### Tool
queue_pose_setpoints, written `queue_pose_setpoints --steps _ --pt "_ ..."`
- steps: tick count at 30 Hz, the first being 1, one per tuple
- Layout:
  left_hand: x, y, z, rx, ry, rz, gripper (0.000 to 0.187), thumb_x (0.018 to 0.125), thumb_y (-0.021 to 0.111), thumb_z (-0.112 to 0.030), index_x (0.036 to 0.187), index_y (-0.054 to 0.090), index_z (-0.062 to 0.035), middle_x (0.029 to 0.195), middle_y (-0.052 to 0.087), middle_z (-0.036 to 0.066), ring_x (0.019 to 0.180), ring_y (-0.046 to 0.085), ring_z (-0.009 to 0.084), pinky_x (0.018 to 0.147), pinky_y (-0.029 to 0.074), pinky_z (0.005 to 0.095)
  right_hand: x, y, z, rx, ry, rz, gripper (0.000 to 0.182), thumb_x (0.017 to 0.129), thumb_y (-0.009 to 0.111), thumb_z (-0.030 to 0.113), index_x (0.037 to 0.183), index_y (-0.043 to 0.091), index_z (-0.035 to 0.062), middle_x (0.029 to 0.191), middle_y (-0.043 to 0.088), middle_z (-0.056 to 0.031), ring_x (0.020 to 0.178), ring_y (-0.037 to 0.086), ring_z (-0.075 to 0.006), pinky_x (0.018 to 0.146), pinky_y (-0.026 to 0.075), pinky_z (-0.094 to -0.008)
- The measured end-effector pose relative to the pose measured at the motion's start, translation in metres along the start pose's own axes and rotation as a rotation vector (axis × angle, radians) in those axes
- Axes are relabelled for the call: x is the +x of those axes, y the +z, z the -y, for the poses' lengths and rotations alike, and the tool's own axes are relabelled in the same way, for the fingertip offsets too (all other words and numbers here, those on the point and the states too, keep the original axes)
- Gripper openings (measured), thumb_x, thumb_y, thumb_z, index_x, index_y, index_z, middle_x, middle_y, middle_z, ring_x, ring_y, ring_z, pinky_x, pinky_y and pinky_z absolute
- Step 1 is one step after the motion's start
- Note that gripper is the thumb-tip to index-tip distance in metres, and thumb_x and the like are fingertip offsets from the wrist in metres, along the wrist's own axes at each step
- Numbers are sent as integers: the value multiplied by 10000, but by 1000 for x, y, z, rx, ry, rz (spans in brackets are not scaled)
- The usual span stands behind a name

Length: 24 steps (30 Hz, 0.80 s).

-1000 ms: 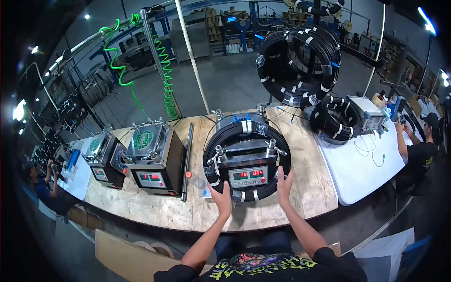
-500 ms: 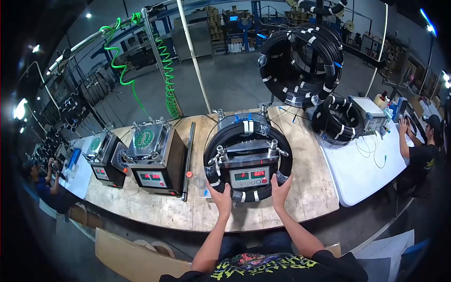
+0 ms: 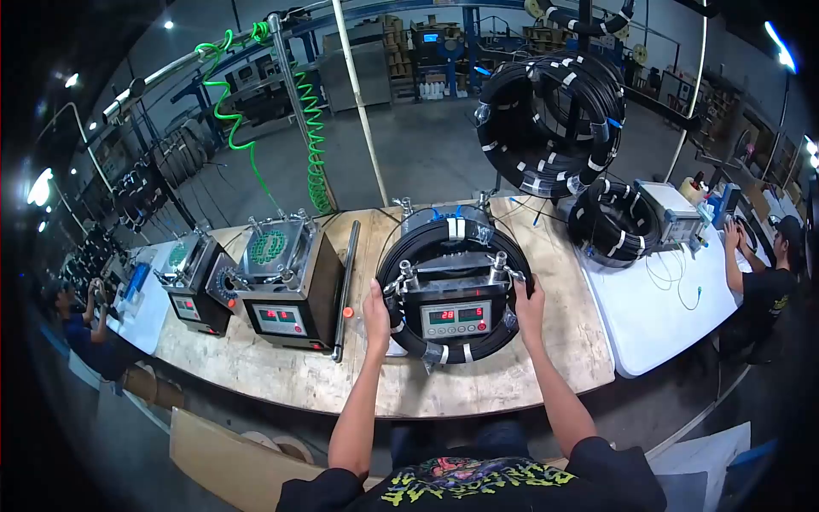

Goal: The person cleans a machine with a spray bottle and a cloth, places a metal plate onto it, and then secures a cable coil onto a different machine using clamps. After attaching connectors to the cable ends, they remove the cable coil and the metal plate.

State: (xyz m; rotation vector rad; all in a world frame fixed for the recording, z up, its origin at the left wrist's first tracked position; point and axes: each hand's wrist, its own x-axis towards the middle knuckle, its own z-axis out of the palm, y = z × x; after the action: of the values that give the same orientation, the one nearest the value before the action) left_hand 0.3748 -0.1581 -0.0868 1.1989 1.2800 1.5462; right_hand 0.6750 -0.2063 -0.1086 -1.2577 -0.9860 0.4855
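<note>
- Head view, largest first: the wooden bench [image 3: 580, 346] lies below the grip and carries the load.
- Black cable coil [image 3: 488, 348]: located between the two hands, ringing the front of the machine [image 3: 452, 297]. Judged moderately heavy, springy as a ring but flexible along each strand; not fragile, though sharp bending may harm the cable. The smooth jacket may slip under light pressure.
- Machine: sits inward of the grip, its lit panel framed by the coil. Judged rigid and heavy.
- Grip: wide, holding the coil from opposite flanks. The left hand [image 3: 375, 317] bears on the left flank; the right hand [image 3: 530, 314] bears on the right flank. How far the fingers wrap behind the strands cannot be told.
- Hold points: take the full bundle at both flanks, level with each other, so that the ring stays balanced and no single strand takes the weight.
- Change from the earlier frame: both hands are higher on the ring, shifted from its lower corners to its sides. The coil remains around the machine front.
- Metal clamps [image 3: 408, 275] [image 3: 497, 266]: just inward of each hand; loose strands could snag here.
- Clear wrap [image 3: 433, 352]: below and between the hands; likely slicker than the jacket.
- White bands [image 3: 456, 228]: above and between the hands, and elsewhere on the ring; they bind the strands. Avoid pulling on them.
</note>
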Motion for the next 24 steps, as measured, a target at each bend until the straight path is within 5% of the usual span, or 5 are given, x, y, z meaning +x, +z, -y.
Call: queue_pose_setpoints --steps 6,14,19,21,24 --pt "2 12 -3 -21 105 -101 702 1108 366 -572 827 670 -5 671 616 10 580 558 109 549 434 290 -3 8 -16 71 48 -78 341 1022 655 271 1068 634 -67 881 681 -85 815 575 -141 758 491 -321" --pt "6 7 4 -8 45 1 694 1103 343 -585 748 618 -55 599 577 8 484 536 120 468 414 307 1 0 -12 40 72 3 372 1021 653 277 1131 633 -77 934 703 -110 866 623 -169 792 497 -337" --pt "28 -17 22 -254 -293 262 585 1100 387 -519 975 677 -27 785 679 48 700 655 146 668 524 291 20 -15 -41 57 151 136 486 1032 652 355 1266 584 -65 1080 688 -128 967 618 -176 864 491 -318" --pt "48 -10 42 -152 -77 63 612 1099 391 -522 1147 684 13 997 714 90 922 674 171 873 521 313 33 -18 -15 10 181 171 544 1060 582 432 1348 557 -29 1165 651 -95 1062 585 -170 961 447 -301" --pt "71 -8 -4 23 19 296 604 1075 485 -511 1275 646 36 1141 688 107 1060 625 183 989 463 322 65 -8 30 39 46 347 607 1040 589 513 1343 581 -13 1178 654 -113 1098 602 -191 1004 444 -299"
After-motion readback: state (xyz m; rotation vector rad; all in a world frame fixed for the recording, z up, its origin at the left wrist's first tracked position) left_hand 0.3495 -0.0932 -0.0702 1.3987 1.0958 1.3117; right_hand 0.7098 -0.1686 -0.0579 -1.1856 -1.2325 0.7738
